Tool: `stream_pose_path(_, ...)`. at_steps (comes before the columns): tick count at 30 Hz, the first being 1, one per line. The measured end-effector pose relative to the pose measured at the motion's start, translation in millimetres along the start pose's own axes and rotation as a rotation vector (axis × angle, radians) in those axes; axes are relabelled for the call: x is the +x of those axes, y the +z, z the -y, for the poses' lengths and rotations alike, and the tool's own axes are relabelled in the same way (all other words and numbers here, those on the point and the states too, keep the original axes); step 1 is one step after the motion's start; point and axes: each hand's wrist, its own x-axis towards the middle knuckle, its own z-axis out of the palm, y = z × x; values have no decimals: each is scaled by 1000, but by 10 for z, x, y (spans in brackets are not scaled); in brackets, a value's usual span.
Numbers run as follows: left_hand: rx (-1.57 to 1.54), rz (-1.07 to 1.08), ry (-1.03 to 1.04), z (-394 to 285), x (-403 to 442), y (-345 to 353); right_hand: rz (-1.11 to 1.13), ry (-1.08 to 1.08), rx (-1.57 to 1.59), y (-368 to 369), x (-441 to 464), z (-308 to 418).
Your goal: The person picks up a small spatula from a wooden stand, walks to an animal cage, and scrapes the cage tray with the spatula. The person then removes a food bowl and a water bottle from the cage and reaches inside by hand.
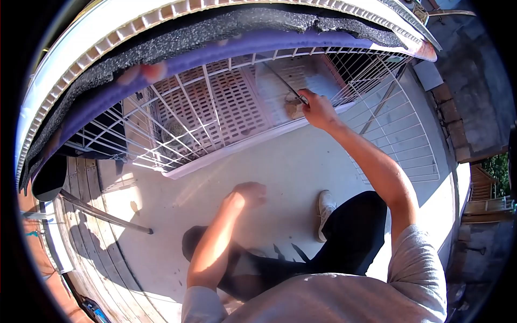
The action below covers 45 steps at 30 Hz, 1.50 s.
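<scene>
- White wire cage (211, 102) with a pale lilac plastic base (231, 149) stands before the person, its gridded white wire door (396, 124) swung out on the right.
- The thin, dark, straight rod (283, 81) lies in the right hand (319, 110) and slants from there up and to the left, over the right part of the cage's inside. Its far tip is hard to make out.
- The rod is well apart from the left hand (249, 195), which is lower in view, over the smooth grey floor (291, 161).
- Fingers of the right hand are clamped around the rod's near end, at the cage's front edge, with the arm stretched out.
- The left hand is loosely open, its fingers half bent and pointing right. It is blurred, so their exact spread cannot be told; no object shows in it.
- The two hands are well apart.
- Just left of the right hand is a tan-brown lump (293, 110) inside the base; I cannot tell what it is, or whether hand and lump touch.
- Left of the rod, a slotted pinkish plastic panel (242, 99) covers part of the cage's bottom.
</scene>
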Motion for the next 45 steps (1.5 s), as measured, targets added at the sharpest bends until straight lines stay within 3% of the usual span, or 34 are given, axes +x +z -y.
stream_pose_path(3, 7, -7, -17, -86, -114, -9, -133, 16, -137, 269, 674, -536)
stream_pose_path(7, -11, -148, -12, -168, -393, 53, -99, 196, -236, 282, 1439, -801)
stream_pose_path(10, -309, -286, -73, -62, -477, 350, -34, 251, -395, 324, 1954, -859)
stream_pose_path(13, -113, -402, -76, -95, -557, 472, -225, -45, -546, 659, 2186, -1142)
stream_pose_path(14, -96, -328, -87, -125, -580, 407, -86, 59, -405, 672, 2291, -1170)
stream_pose_path(17, -95, -113, -118, -287, -602, 100, -237, -24, -445, 780, 2103, -1202)
stream_pose_path(21, -14, -184, -25, -263, -358, 22, 62, -78, -314, 235, 1286, -831)
stream_pose_path(22, 2, -179, -14, -238, -268, 0, 14, -169, -214, 54, 1022, -739)
stream_pose_path(26, 8, -141, 40, -79, -47, 135, -21, -123, -89, -151, 786, -673)
stream_pose_path(30, 19, -83, -38, -213, -258, 44, -221, -116, -216, 209, 1596, -935)
stream_pose_path(31, -132, -129, -37, -103, -253, 176, -274, -116, -259, 303, 1787, -963)
stream_pose_path(32, -285, -177, -36, 85, -234, 412, -357, -167, -313, 490, 2048, -1110)
stream_pose_path(34, -31, -153, -86, 7, -315, 283, -595, -322, -424, 959, 2593, -1583)
stream_pose_path(35, -161, -172, -96, 62, -312, 327, -625, -341, -428, 1114, 2722, -1704)
stream_pose_path(38, -277, -152, -107, 85, -283, 377, -477, -259, -360, 1156, 2516, -1544)
stream_pose_path(40, 23, -40, -102, -162, -303, 54, -288, -122, -302, 964, 2029, -1311)
stream_pose_path(41, 5, -60, -77, -170, -272, 20, -156, -15, -271, 764, 1688, -1088)
stream_pose_path(43, -26, -99, -24, -148, -191, -8, 36, 46, -250, 469, 1190, -885)
stream_pose_path(45, -6, -129, 50, 57, 63, 174, 68, -23, -184, 87, 674, -705)
